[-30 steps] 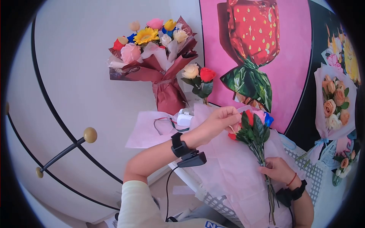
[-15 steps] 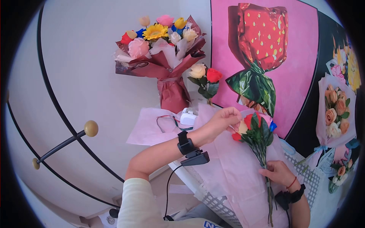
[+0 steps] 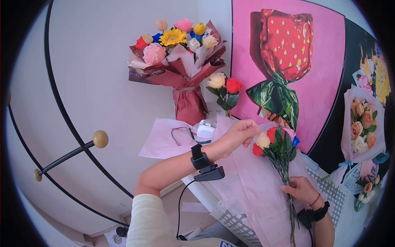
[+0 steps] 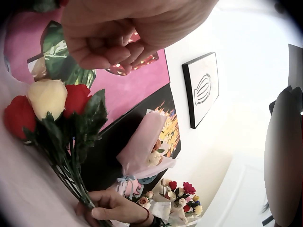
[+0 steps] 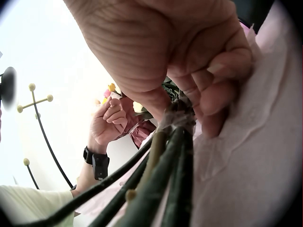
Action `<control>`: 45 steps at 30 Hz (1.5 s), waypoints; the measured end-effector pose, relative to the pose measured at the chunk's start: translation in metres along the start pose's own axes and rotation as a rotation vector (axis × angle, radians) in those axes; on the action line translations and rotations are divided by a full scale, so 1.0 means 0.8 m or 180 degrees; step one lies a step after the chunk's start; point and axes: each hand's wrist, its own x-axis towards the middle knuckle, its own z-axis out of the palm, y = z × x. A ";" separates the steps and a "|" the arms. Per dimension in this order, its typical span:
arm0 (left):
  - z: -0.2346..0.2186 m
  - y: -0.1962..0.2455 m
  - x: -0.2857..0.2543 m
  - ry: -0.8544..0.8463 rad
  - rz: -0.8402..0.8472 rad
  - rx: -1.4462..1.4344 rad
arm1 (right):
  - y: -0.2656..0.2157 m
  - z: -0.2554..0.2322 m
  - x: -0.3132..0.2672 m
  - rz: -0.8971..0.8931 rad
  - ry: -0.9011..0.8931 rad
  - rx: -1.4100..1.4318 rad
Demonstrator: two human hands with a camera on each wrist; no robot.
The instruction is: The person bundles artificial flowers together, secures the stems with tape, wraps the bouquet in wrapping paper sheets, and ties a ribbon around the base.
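Observation:
My right hand (image 3: 302, 189) grips a bunch of roses (image 3: 284, 154) round its green stems, over the pink wrapping paper. Red, cream, pink and blue blooms show in the bunch, with dark leaves below them. In the right wrist view, clear film (image 5: 176, 120) binds the stems (image 5: 161, 189) right under that hand's fingers. My left hand (image 3: 240, 136) hovers beside the blooms, near the cream rose (image 4: 47, 98). Its fingers are loosely curled, and in the left wrist view nothing shows between them. The right hand's palm hides part of the stems.
Pink wrapping paper (image 3: 247, 177) covers much of the table. Behind it stand a large bouquet in dark red wrap (image 3: 187, 96), a pair of roses (image 3: 225, 86) and a white device (image 3: 205, 129). A painting (image 3: 284, 49) leans behind; wrapped peach roses (image 3: 362, 123) are at right.
My left hand has come off the cream rose, which now shows fully beside the red ones. The right hand keeps its grip on the stems. The head view has shifted slightly.

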 end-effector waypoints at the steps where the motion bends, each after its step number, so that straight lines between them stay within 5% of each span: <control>1: 0.000 0.001 0.000 0.0000 0.0003 0.0002 | 0.002 0.000 0.000 -0.0023 -0.0004 -0.0007; 31: 0.027 0.002 0.005 0.0121 0.0293 0.1156 | 0.007 0.001 0.002 -0.0317 0.0082 -0.0420; 45: 0.044 -0.029 0.019 -0.0537 0.0110 0.0997 | 0.005 0.001 0.002 -0.0356 0.0086 -0.0456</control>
